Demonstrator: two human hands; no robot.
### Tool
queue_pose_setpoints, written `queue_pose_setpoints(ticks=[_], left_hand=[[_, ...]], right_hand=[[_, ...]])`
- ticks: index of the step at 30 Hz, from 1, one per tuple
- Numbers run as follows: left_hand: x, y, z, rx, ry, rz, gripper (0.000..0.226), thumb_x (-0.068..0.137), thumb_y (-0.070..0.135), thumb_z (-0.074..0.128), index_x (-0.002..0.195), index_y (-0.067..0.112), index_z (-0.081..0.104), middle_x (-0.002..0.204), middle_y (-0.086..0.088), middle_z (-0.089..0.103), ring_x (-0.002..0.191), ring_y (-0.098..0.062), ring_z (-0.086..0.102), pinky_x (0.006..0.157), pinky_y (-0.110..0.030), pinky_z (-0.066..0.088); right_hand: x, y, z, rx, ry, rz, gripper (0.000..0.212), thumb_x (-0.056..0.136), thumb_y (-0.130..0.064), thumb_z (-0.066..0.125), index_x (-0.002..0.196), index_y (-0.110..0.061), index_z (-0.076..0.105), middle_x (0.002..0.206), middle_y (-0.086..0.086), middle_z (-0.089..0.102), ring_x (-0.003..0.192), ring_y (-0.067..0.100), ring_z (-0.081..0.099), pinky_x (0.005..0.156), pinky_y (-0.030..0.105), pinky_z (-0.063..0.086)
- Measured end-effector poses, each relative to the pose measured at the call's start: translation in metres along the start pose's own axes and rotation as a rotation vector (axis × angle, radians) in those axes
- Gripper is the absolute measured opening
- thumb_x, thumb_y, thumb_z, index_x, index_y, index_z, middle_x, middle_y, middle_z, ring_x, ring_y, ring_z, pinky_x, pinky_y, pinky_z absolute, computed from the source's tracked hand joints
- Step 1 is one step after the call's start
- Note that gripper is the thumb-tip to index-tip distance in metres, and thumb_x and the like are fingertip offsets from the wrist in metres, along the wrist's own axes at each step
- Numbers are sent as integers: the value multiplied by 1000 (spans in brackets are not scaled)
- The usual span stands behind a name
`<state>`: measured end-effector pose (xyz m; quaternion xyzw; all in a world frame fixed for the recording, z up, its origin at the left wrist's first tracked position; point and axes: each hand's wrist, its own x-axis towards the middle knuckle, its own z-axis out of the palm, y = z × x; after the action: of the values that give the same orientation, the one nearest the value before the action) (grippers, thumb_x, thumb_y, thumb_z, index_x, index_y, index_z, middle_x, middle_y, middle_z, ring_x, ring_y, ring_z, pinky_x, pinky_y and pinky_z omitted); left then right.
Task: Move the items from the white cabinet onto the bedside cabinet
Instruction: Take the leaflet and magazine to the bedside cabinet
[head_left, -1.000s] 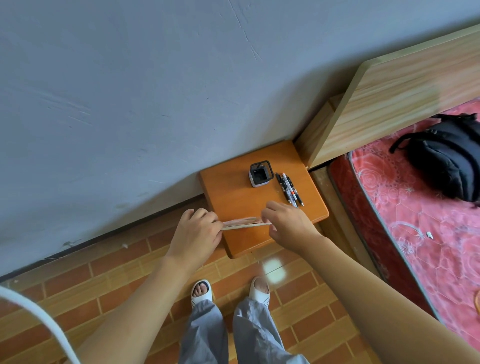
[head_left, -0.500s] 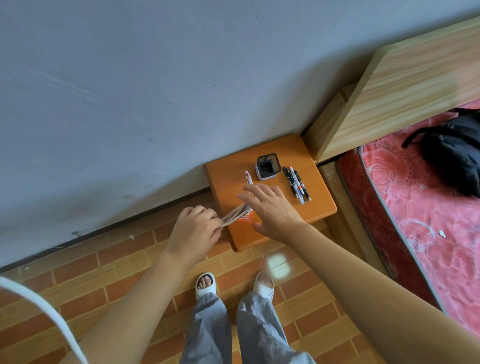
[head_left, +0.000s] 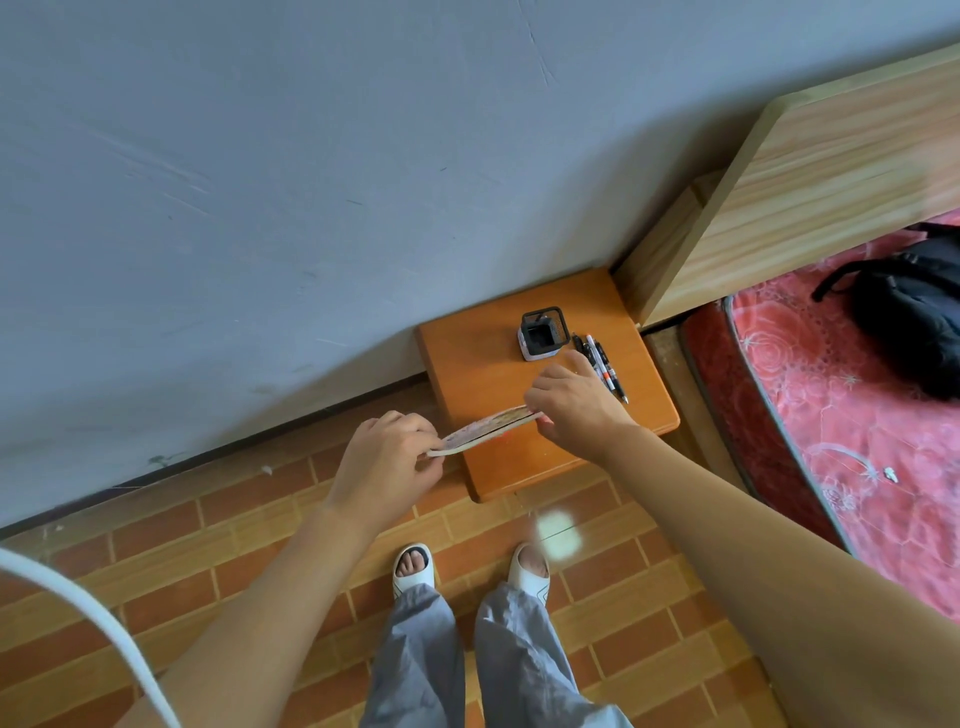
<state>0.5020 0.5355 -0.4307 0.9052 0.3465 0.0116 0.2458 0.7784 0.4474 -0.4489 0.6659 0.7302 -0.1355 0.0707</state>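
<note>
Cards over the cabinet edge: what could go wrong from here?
1. The cards are held only at their ends, left hand and right hand; part of the stack hangs past the cabinet edge, so loose ones could drop to the floor.
2. The right hand sits close to the pens and holder; it might knock them.

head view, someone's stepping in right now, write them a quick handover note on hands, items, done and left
Left hand and right hand each pinch one end of a thin booklet, held over the front of the bedside cabinet.
Already on the cabinet: a small square holder and pens beside it.
Left: set the booklet down. The white cabinet is out of view, so anything remaining there cannot be told.
</note>
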Motion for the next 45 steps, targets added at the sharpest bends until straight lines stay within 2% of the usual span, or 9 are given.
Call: queue_pose_setpoints(ticks=[4,7,10,14,17,22,27,36,45], left_hand=[[3,2,-4,-1,-15,-65,11,87,24,74,86,29,64,88,17,63,83,-4,52,75,-26,49],[7,-1,-4,37,-28,-83,21,87,20,73,81,29,55,81,14,58,77,-7,51,71,-25,40],[13,-1,-2,41,-40,-102,20,89,20,72,84,28,54,83,12,60,77,-8,53,70,-24,42],[22,5,5,-14,-23,-90,18,90,29,73,102,25,61,91,12,62,80,-9,56,72,-28,51],[27,3,14,13,-26,-70,6,93,29,70,98,27,67,89,13,63,79,-7,56,73,-31,54],[26,2,22,-6,-3,-90,3,95,29,68,95,26,68,86,12,63,76,-8,57,70,-34,56],[26,2,24,-22,8,-92,7,94,33,68,94,26,69,85,13,63,75,-7,56,68,-32,55],[30,-2,22,-35,24,-78,18,97,43,64,96,26,71,83,14,63,71,-6,57,58,-27,53],[69,-17,4,-1,98,-100,24,97,39,61,88,19,71,82,9,62,70,-10,55,56,-24,39]], right_hand=[[-6,-3,3,72,38,30,11,84,-20,74,84,-23,63,80,-7,60,76,20,58,93,41,47],[-6,-6,2,111,36,47,10,84,-18,72,83,-22,63,79,-6,59,70,20,57,81,39,48],[-8,-5,1,170,22,79,6,86,-18,70,84,-20,66,79,-5,60,71,21,55,79,38,47],[-9,6,1,236,16,109,5,88,-18,70,92,-18,71,84,-6,65,74,23,57,83,34,43],[-12,15,2,281,28,120,7,89,-25,72,95,-23,74,86,-12,64,74,14,51,87,31,39],[-23,22,4,368,12,130,20,95,-45,67,101,-30,77,92,-16,68,80,6,59,71,26,49],[-28,24,9,395,-36,147,36,97,-62,52,104,-35,75,93,-18,65,85,6,60,69,32,55],[-25,24,13,325,108,88,43,102,-53,43,96,-27,77,85,-14,65,75,9,58,55,29,50],[12,25,4,262,175,138,41,106,-47,45,83,-22,70,76,-8,61,66,13,57,49,27,42]])
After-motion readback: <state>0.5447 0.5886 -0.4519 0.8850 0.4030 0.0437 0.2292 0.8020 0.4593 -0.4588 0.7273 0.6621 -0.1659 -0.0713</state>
